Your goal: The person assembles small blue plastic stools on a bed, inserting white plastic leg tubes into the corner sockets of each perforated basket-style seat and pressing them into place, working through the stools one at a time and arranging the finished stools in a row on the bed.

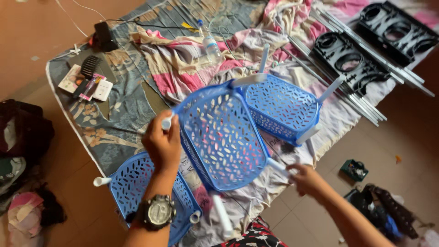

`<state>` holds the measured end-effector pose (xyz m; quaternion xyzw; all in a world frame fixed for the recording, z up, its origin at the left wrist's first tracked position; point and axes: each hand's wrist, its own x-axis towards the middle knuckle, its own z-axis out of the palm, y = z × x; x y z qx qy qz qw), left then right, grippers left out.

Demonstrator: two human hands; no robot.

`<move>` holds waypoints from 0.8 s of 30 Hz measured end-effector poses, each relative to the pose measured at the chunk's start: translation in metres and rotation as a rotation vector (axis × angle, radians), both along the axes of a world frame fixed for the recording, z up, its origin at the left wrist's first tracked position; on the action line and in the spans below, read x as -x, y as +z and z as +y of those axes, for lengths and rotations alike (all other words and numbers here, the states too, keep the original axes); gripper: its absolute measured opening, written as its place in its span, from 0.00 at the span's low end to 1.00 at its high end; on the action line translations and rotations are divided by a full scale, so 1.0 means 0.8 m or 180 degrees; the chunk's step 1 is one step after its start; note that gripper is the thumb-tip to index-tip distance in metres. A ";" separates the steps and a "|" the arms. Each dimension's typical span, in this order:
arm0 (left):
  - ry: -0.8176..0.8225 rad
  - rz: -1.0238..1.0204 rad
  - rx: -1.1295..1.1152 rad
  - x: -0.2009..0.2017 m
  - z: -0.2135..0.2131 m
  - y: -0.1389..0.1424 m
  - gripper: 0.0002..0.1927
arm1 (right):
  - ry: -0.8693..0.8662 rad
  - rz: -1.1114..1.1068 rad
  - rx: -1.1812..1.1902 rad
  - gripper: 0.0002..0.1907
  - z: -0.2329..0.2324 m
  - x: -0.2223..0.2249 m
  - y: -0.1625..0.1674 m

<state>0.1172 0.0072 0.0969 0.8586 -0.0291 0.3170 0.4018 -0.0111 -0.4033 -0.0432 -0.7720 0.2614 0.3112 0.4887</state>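
A blue perforated plastic basket (222, 135) with white corner tubes is tilted up in front of me. My left hand (163, 142), with a dark wristwatch on its wrist, grips a white tube at the basket's upper left corner. My right hand (305, 179) holds the white tube at its lower right corner. A second blue basket (283, 107) lies just behind it on the bedding, with white tubes sticking out. A third blue basket (132, 190) sits at the mattress edge below my left forearm.
The mattress (114, 123) carries a rumpled pink and white sheet (192, 68), a water bottle (211, 44), a comb (89, 67), black plastic frames (350, 59) and several metal rods (361, 98). Clothes lie on the floor at left; shoes (388, 212) and a small green object (354, 169) at right.
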 end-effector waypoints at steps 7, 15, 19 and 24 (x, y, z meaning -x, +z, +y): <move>-0.1188 -0.1562 -0.0210 -0.063 -0.053 0.187 0.18 | 0.0066 -0.1609 0.0565 0.42 0.051 0.039 0.131; -0.2840 -0.0872 0.0348 -0.058 -0.147 0.223 0.18 | 0.0044 -0.2803 -0.0807 0.41 0.030 0.033 0.278; -0.3377 -0.0577 -0.0035 -0.027 -0.208 0.159 0.15 | 0.0139 -0.1128 -0.1354 0.38 0.059 0.067 0.250; -0.3737 0.0339 -0.1460 0.045 -0.253 0.038 0.11 | 0.0044 -0.0282 -0.1456 0.34 0.075 0.131 0.151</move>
